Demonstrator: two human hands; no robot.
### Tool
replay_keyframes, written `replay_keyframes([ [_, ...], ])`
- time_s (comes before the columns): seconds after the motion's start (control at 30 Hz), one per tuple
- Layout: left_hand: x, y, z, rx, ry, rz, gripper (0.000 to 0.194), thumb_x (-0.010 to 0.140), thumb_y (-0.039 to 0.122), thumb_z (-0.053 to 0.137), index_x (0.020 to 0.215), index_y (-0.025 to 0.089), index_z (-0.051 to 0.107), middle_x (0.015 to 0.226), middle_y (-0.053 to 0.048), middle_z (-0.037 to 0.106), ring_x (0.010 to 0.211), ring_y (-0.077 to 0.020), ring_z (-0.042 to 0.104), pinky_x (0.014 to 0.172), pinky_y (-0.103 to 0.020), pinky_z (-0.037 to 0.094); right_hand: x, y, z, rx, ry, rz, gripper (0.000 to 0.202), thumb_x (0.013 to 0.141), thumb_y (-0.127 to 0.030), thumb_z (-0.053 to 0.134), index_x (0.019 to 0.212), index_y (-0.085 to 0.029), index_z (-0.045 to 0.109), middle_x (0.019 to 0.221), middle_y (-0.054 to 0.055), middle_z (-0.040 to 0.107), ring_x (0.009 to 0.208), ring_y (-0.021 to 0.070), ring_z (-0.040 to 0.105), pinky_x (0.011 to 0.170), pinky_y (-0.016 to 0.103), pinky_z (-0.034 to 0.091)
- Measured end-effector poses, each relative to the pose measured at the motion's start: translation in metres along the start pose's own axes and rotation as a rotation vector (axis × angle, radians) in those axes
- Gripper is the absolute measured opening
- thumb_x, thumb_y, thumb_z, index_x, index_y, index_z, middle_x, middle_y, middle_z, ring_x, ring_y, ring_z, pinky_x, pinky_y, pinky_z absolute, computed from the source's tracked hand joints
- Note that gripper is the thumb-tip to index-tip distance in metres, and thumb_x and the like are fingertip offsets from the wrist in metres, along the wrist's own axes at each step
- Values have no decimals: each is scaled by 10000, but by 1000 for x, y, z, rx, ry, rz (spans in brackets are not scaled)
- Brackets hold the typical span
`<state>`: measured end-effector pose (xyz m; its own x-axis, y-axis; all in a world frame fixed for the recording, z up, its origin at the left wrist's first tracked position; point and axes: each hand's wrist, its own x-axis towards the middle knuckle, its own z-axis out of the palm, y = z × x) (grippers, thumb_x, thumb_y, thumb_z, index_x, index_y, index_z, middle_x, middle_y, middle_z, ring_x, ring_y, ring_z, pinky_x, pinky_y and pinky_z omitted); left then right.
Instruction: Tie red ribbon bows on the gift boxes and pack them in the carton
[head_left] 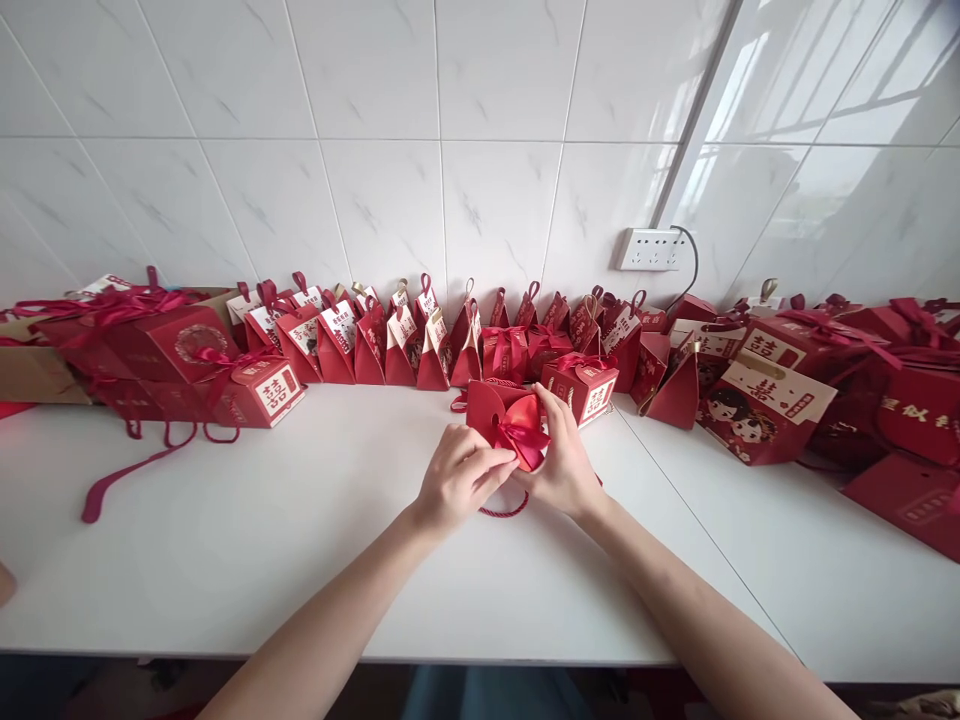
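Observation:
A small red gift box (486, 402) with petal-like top flaps is between my hands near the middle of the white table. A shiny magenta ribbon (517, 436) is tied in a bow on its top. My left hand (466, 475) is closed at the box's near left, thumb and finger pinched at the ribbon's end. Wrapped around the right side of the box, my right hand (561, 455) grips it. A red cord handle (504, 512) curves out below the box onto the table. The underside of the box is hidden.
Behind stands a row of red triangular boxes (370, 345) with ribbon loops. A small cube box (581, 385) sits just beyond my right hand. Larger red boxes pile up at left (161, 345) and right (780, 400). A socket strip (649, 250) is on the tiled wall.

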<state>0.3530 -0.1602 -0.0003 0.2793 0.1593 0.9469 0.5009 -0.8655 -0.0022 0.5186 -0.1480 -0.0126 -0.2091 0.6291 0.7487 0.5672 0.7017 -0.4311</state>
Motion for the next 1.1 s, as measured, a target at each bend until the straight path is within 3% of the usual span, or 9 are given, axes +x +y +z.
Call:
replay_keyframes([
  [0.43,11,13,-15,28,50,153,128,793,133,616,884,220,594,580,55,458,531,-88,429,555,-256,376,-6,-18,-2,51,147,-70,982,657,-281,725,1448,-272,143,1398,142,325,1301,349,342,1008,523,417],
  [0.6,14,15,-16,-3,47,125,120,807,155,602,896,232,578,572,60,486,517,-90,449,548,-258,394,-7,-19,-2,51,153,-58,983,651,-290,729,1446,-284,151,1405,131,327,1297,361,346,992,530,428],
  [0.83,12,8,-14,-116,181,-92,116,812,126,589,864,221,550,633,37,506,551,-94,469,494,-229,423,-3,-15,-6,-15,115,-104,961,651,-231,699,1445,-269,158,1371,141,363,1263,350,379,984,537,425],
  [0.93,11,2,-13,-106,240,-343,53,827,167,577,800,209,558,658,25,510,578,-91,478,536,-229,442,-1,-15,-7,7,87,-95,961,625,-202,688,1439,-250,180,1346,145,385,1257,343,384,995,525,420],
  [1.1,11,-9,-8,-241,188,-776,108,829,294,568,780,198,564,706,8,581,646,-104,556,620,-231,486,-2,-12,-4,6,5,-44,987,630,-195,684,1454,-266,146,1360,140,372,1270,326,380,1024,525,392],
])
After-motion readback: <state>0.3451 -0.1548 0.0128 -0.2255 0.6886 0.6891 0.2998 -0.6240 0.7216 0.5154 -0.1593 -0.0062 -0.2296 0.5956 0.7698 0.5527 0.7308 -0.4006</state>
